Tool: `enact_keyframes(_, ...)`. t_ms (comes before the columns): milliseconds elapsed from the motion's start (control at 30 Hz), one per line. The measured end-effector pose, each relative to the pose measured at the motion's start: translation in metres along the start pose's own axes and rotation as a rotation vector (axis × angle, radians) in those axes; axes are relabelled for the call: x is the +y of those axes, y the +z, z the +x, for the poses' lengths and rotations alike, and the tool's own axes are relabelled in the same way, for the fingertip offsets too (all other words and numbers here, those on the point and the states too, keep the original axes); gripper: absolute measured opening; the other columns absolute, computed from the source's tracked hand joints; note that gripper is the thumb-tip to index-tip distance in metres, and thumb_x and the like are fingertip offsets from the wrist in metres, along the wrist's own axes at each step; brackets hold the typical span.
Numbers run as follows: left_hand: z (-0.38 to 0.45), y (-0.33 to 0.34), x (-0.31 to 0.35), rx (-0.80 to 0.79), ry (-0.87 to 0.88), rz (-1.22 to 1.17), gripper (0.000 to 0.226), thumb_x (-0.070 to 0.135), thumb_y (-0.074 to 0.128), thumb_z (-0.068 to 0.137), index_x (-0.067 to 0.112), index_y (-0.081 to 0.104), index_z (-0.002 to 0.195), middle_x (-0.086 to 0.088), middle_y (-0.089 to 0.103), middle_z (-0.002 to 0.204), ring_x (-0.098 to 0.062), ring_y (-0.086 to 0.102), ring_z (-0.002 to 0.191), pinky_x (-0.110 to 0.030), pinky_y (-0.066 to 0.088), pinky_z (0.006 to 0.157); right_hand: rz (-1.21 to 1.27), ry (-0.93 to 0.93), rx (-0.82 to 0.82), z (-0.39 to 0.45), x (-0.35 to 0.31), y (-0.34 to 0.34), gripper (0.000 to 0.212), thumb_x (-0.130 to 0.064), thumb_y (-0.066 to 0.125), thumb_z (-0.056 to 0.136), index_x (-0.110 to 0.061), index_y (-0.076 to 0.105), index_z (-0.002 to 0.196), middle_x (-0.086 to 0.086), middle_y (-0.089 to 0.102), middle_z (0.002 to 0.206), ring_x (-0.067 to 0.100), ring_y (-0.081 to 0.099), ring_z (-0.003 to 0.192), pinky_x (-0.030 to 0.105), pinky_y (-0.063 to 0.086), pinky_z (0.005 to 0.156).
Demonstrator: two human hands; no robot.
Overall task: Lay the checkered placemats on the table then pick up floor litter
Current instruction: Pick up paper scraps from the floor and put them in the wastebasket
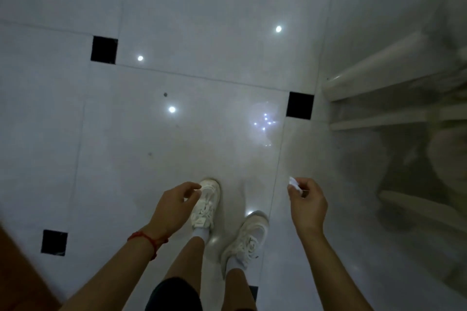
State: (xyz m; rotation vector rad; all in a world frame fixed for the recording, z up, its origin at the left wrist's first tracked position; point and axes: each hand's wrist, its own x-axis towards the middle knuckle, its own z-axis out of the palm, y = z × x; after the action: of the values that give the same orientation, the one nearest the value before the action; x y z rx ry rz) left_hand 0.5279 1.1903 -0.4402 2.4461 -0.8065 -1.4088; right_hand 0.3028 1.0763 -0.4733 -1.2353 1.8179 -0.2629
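I look straight down at a glossy white tiled floor (156, 159). My right hand (307, 206) pinches a small crumpled white scrap of paper (294, 182) between thumb and fingers, at about waist height right of my feet. My left hand (174, 207) hangs over my left shoe with its fingers loosely curled; I see nothing in it. Two small dark specks (165, 94) (149, 153) lie on the tiles ahead of me. No table or placemats are in view.
My white sneakers (206, 206) (249, 236) stand on the tiles. Black square inlays (104, 50) (300, 105) mark tile corners. A pale chair or furniture frame (374, 76), blurred, stands at the right. A brown wooden edge (22, 278) shows at bottom left.
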Motion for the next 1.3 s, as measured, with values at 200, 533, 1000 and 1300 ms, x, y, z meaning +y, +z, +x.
enact_keyframes(200,-0.063,-0.094,0.054,0.023,0.072,-0.063,0.024,0.018,0.052,0.091,0.009,0.064,0.109,-0.009,0.067,0.109,-0.011,0.054,0.09,-0.018,0.036,0.08,0.057,0.008,-0.02,-0.074,-0.096,-0.05,0.006,-0.014,0.062,0.085,-0.012,0.061,0.079,0.015,0.064,0.085,0.021,0.056,0.074,0.024,0.041,0.068)
enact_keyframes(533,-0.146,-0.262,0.115,0.013,0.145,-0.113,0.025,0.016,0.05,0.092,0.007,0.062,0.112,-0.01,0.065,0.115,-0.013,0.053,0.096,-0.019,0.037,0.085,0.122,0.039,-0.01,-0.163,-0.239,-0.112,0.025,-0.011,0.059,0.087,-0.024,0.053,0.065,-0.004,0.055,0.069,0.012,0.051,0.066,0.018,0.039,0.059)
enact_keyframes(1000,-0.057,-0.395,0.216,0.086,0.056,-0.131,0.023,0.017,0.051,0.091,0.006,0.063,0.108,-0.01,0.064,0.108,-0.02,0.055,0.097,-0.024,0.037,0.085,0.123,0.086,0.029,-0.026,-0.393,-0.149,0.021,-0.017,0.056,0.088,-0.005,0.057,0.071,0.004,0.055,0.06,0.019,0.051,0.06,0.019,0.034,0.053)
enact_keyframes(1300,0.047,-0.489,0.294,0.102,0.026,-0.139,0.026,0.016,0.049,0.092,0.005,0.06,0.112,-0.014,0.063,0.112,-0.027,0.057,0.103,-0.032,0.043,0.091,0.149,0.016,-0.007,0.09,-0.554,-0.121,0.018,-0.012,0.056,0.087,-0.006,0.054,0.071,0.002,0.053,0.057,0.021,0.052,0.057,0.022,0.042,0.055)
